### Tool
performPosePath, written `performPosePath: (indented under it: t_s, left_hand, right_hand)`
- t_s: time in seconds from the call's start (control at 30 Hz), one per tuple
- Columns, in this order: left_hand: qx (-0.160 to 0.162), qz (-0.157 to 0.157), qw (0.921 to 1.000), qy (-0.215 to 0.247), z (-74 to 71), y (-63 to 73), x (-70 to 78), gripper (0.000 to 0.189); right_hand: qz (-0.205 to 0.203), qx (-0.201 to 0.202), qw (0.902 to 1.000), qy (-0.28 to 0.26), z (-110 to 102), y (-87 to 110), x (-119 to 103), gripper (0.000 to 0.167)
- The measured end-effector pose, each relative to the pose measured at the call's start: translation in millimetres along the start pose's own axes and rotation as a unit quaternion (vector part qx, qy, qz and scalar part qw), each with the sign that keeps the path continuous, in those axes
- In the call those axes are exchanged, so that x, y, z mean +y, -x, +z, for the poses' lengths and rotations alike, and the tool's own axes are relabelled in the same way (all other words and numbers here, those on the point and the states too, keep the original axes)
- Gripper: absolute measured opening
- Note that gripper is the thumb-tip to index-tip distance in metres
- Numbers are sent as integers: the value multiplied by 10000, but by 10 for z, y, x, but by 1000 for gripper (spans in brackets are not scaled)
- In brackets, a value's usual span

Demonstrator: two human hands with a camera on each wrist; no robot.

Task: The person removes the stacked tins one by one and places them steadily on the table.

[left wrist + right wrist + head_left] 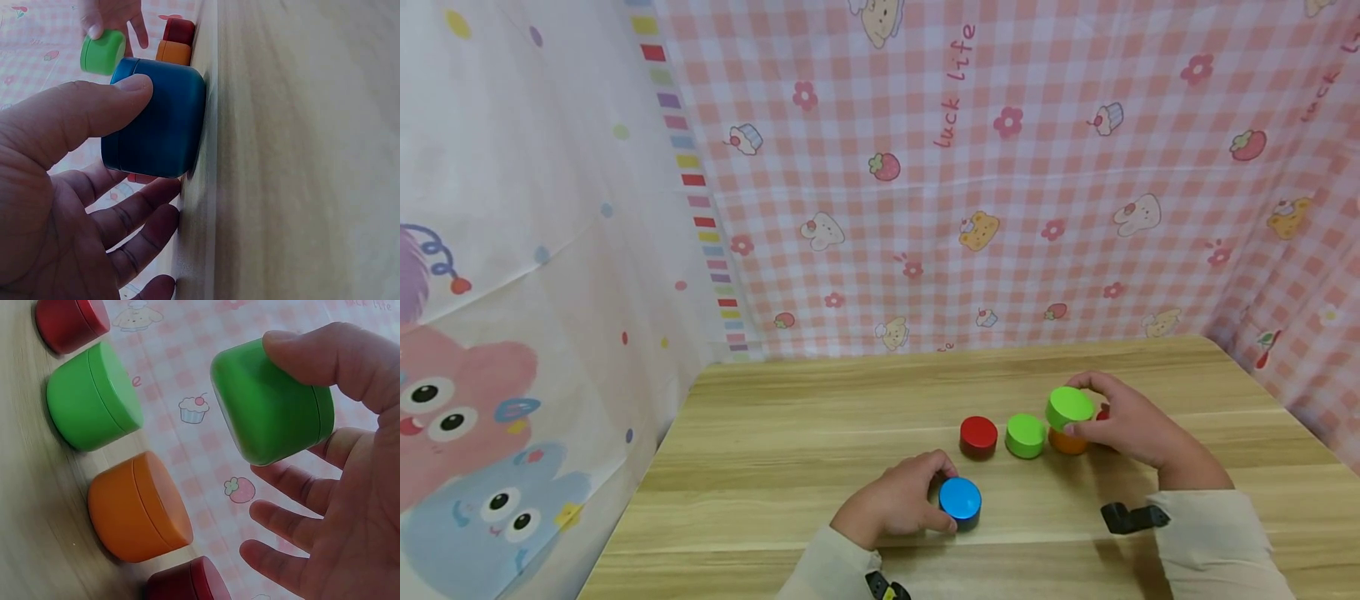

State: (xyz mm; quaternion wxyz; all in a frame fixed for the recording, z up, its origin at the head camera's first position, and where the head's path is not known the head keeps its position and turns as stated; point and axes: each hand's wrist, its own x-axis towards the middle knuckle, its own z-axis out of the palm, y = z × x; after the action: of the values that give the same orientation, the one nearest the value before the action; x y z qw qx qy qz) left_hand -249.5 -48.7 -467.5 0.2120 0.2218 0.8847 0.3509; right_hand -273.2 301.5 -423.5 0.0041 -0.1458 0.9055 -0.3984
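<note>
My left hand [897, 502] grips a blue round lidded jar [960, 498] at the table's near middle, thumb on one side and fingers round the other. In the left wrist view the blue jar [165, 122] sits right at the wood surface. Farther right, my right hand [1135, 423] pinches a light green lidded jar [1069, 406] between thumb and fingers. This jar is raised off the table and overlaps an orange jar [1067, 443] in the head view. The right wrist view shows the lifted green jar [265, 406] apart from the orange jar [139, 509].
Left of the orange jar stand another green jar [1026, 437] and a red jar [978, 438], in a row. A second red jar [190, 581] stands on its other side, mostly hidden by my right hand in the head view. A pink checked curtain [910, 200] hangs behind the wooden table [760, 467].
</note>
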Motion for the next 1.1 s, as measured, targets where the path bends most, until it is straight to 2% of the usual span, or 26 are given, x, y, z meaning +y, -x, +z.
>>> performPosePath:
  t_s: [0.33,0.57,1.1]
  left_hand:
    - [-8,42,10000,-5,5,4,-4,49]
    - [-20,40,10000,8,-5,8,1,48]
    - [-13,71,10000,-2,-4,7,-3,48]
  right_hand:
    - [75,17,9999,-95,-17,11,40,53]
    - [312,70,9994,-98,-42,29,78,54]
    - [417,53,9990,-170,-85,34,142,55]
